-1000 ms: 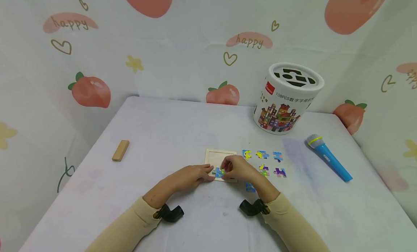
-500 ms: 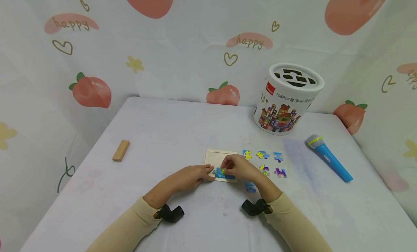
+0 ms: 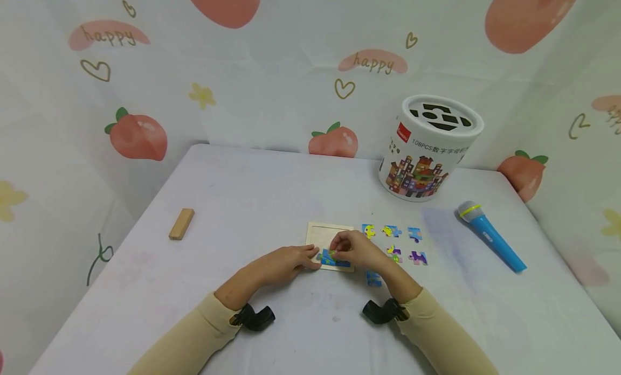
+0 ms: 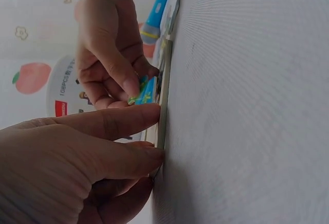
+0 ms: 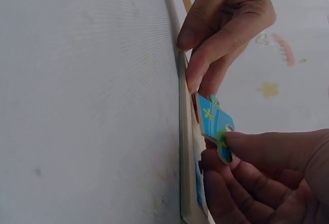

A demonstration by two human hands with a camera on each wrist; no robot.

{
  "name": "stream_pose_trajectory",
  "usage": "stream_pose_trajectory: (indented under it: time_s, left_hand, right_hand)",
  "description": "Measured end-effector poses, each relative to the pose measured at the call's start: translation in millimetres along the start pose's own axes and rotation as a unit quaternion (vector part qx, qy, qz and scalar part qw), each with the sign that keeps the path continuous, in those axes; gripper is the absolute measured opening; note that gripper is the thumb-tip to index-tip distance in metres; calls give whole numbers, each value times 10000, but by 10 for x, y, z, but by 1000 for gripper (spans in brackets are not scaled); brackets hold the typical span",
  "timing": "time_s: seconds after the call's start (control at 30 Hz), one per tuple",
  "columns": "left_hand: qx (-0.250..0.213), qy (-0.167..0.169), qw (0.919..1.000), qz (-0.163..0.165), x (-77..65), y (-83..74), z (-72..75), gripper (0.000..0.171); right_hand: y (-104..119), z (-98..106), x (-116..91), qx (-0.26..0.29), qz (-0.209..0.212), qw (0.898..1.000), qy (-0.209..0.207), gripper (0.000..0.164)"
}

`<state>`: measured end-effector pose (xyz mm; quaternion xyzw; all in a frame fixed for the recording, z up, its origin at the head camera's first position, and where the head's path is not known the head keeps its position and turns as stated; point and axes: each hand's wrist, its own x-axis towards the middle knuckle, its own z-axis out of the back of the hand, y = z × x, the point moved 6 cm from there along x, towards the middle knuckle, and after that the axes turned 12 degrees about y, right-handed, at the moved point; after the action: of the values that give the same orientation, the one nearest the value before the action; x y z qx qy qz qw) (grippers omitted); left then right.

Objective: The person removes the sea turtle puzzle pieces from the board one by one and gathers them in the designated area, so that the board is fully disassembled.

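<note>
In the head view my right hand point(image 3: 359, 252) is over the wooden puzzle tray point(image 3: 331, 224). Thumb and fingers pinch a blue jigsaw piece point(image 5: 213, 118) with yellow and green marks, tilted just above the tray floor in the right wrist view. Another blue piece point(image 3: 343, 264) lies along the tray's near edge, partly under the right hand. My left hand point(image 3: 286, 261) rests its fingertips point(image 4: 154, 154) on the tray's left rim, near the close corner. The left fingers reach out fairly straight in the head view.
Several loose jigsaw pieces point(image 3: 414, 234) lie in rows right of the tray, with one blue piece point(image 3: 373, 278) beside the right wrist. A white tub point(image 3: 427, 148) stands at the back, a toy microphone point(image 3: 492, 237) at the right, a wooden block point(image 3: 181, 224) at the left.
The right fingers have shifted slightly, so the blue piece along the tray's near edge shows more. The right forearm has moved a little to the right; the left hand keeps its place.
</note>
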<state>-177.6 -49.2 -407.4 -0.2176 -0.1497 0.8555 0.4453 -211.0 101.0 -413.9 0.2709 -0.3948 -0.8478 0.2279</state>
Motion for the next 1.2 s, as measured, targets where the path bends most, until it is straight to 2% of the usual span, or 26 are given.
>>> stream_pose_trajectory:
  time_s: [0.17,0.47,0.77,1.2]
  left_hand:
    - [-50,28,10000,-19,3,-1,-2,31]
    - [-26,55,10000,75,16,8,-20,30]
    - [75,69,9999,39,23,10,-22,30]
    - [75,139,9997,170,24,12,-23,31]
  right_hand:
    - [-1,37,-57,298,102,9995,46,9]
    - [-67,85,-197,1019,1,9947,149,15]
    - [-98,113,-373,1155,76,9931,199,21]
    - [-235,159,-593,1222,-143,9923,139,22]
